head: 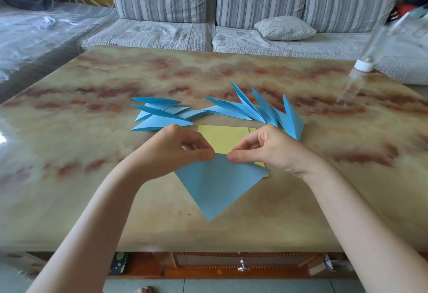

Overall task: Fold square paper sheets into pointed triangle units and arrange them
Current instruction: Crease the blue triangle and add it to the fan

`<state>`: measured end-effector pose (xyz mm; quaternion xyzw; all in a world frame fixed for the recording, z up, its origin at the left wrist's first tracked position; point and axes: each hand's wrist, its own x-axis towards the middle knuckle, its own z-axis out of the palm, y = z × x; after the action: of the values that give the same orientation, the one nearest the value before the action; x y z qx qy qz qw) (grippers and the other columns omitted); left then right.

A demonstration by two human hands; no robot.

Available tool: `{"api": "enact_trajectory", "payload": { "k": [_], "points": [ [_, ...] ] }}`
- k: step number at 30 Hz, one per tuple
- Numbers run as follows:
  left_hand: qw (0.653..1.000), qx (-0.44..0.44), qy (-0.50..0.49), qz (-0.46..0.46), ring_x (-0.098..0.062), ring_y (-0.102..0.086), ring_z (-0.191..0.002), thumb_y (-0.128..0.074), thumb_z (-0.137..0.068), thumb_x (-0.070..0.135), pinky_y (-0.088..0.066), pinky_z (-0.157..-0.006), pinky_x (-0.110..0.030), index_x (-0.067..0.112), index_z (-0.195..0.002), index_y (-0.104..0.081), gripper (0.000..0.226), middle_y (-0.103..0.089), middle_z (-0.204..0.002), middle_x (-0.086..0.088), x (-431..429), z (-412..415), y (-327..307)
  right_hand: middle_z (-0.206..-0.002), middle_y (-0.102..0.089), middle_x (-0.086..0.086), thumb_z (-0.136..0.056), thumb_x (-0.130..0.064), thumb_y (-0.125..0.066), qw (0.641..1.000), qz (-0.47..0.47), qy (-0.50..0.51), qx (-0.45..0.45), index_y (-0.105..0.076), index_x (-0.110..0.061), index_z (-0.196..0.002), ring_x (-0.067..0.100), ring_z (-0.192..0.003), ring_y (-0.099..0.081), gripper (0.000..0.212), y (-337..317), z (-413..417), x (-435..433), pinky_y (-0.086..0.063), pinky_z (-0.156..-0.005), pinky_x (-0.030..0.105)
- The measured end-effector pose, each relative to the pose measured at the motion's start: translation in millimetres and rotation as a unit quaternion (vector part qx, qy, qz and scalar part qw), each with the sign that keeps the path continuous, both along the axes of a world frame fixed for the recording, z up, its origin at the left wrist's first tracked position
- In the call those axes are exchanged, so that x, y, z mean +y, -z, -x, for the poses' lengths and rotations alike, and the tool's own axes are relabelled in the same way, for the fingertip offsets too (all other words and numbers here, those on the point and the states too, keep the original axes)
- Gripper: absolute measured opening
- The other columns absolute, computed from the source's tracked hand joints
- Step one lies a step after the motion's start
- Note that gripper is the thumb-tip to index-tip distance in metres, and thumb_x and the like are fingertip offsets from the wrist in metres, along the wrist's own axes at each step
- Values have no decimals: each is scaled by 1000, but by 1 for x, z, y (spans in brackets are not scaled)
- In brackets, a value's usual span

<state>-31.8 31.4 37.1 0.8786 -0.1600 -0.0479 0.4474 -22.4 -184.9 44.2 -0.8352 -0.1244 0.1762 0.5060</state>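
Left hand (166,151) and right hand (271,151) each pinch the blue sheet (217,183) at its top corner. It looks light, thin and easily creased, so I'd hold it gently by the edges.

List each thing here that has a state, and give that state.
left hand: pinching blue sheet at its far corner.
right hand: pinching the same corner.
blue sheet: not yet a unit, overlapping yellow sheets.
yellow sheets: unfolded, stacked flat on table.
blue units: folded, fanned in two groups.
drawer: shut.
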Motion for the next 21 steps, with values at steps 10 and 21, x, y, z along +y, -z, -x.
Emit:
{"api": "enact_trajectory", "payload": {
  "k": [10,21],
  "points": [
    [1000,26,-17,-3,4,-60,-68,-72,-82,23,-44,-63,-7,28,-71,-72,12,-71,-73,15,6,0,-3,-73,-66,4,-71,-32,-80,999,31,-22,-15,-77,-16,-76,11,-69,-51,17,4,-5,-16,-39,-70,23],
    [1000,22,-16,0,3,-61,-67,-73,-81,23,-45,-64,-9,29,-70,-72,13,-71,-73,12,9,-1,-3,-72,-69,-2,-58,-43,-78,999,24,-37,-23,-76,-17,-73,6,-69,-58,30,9,-11,-26,-46,-71,14]
  ]
}}
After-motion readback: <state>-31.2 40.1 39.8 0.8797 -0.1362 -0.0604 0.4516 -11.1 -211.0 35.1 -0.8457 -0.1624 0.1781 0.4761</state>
